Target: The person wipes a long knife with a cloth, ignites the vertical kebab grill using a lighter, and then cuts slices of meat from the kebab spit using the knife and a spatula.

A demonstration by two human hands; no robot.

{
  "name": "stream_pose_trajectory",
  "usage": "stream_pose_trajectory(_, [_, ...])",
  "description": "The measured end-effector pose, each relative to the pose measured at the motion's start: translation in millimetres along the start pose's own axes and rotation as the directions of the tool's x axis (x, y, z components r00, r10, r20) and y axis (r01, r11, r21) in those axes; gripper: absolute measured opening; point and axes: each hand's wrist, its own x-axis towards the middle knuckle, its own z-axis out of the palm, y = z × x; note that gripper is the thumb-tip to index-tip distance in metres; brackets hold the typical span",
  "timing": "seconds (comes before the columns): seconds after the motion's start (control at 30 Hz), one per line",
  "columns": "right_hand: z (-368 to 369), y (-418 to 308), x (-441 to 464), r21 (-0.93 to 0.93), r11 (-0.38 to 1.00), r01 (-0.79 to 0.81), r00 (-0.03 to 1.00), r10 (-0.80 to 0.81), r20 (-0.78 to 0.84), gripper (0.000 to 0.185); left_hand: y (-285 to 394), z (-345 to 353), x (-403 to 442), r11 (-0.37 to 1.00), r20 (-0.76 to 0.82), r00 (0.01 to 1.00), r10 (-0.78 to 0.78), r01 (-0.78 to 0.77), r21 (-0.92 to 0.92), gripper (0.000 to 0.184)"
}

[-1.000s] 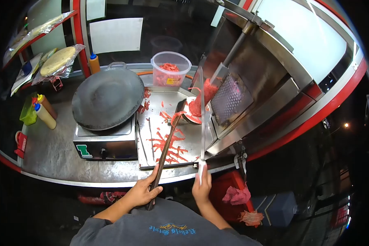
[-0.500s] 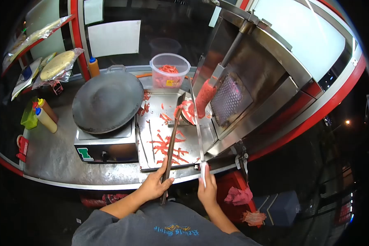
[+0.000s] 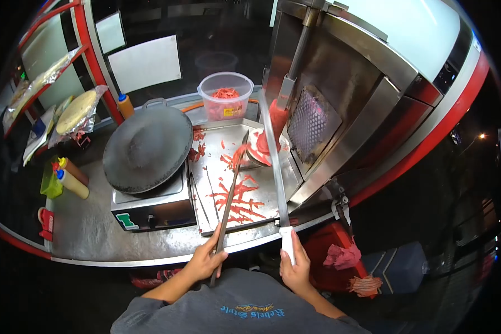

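Observation:
My left hand [image 3: 205,260] is closed around long, narrow metal tongs [image 3: 228,203], which point away over the steel tray [image 3: 209,186]. Near their tip hang reddish meat strips [image 3: 239,155]. In my right hand [image 3: 296,267] is the white handle of a long knife [image 3: 276,161]. Its blade rises in front of the red meat cone [image 3: 278,117] on the vertical spit [image 3: 299,53]; whether the edge touches the meat I cannot tell. Under the cone is a round base [image 3: 260,153] with meat on it. Several cut strips [image 3: 242,200] lie across the tray.
A clear tub [image 3: 226,100] of shredded meat stands behind the tray. The upright grill [image 3: 317,119] is on the right. To the left, a dark domed pan [image 3: 147,149] sits on a burner [image 3: 153,207]. Sauce bottles [image 3: 72,185] and wrapped flatbreads [image 3: 78,116] are farther left.
The knife handle has shifted right and toward me, and the blade now stands across the meat cone. The tongs' grip end has moved slightly left and nearer. The whole view has tilted a little.

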Motion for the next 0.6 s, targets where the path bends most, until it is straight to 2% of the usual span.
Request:
stream_pose_trajectory(0.1, [23,15,27,-0.082,0.993,0.087,0.989,-0.096,-0.110,0.061,-20,-6,-36,0.999,0.026,0.998,0.052,-0.052,-0.009,0.090])
stream_pose_trajectory(0.2, [34,35,28,-0.150,0.978,0.144,0.975,-0.166,-0.147,0.061,-5,-7,-41,0.996,-0.008,0.999,0.032,-0.031,0.084,0.089])
stream_pose_trajectory(0.23, [33,50,13,-0.144,0.978,0.152,0.974,-0.173,-0.145,0.062,-3,-8,-36,0.994,-0.024,0.998,0.053,-0.051,0.102,0.086])
stream_pose_trajectory(0.33, [36,46,-3,0.057,0.998,0.010,0.982,0.001,-0.187,0.055,4,-4,-23,0.990,-0.067,0.998,-0.012,0.022,0.139,0.087])
stream_pose_trajectory(0.37, [36,45,10,0.041,0.997,0.061,0.980,-0.052,-0.194,0.055,3,-2,-20,0.981,-0.064,0.998,0.009,0.004,0.195,0.087])
stream_pose_trajectory(0.5, [47,29,76,0.002,0.991,0.132,0.973,-0.129,-0.191,0.058,-1,-1,-29,0.991,-0.001,1.000,-0.009,0.009,0.131,0.087])
stream_pose_trajectory(0.6, [51,57,70,-0.017,0.989,0.145,0.973,-0.146,-0.182,0.062,-5,-14,-41,0.978,0.010,0.999,-0.053,0.050,0.204,0.091])
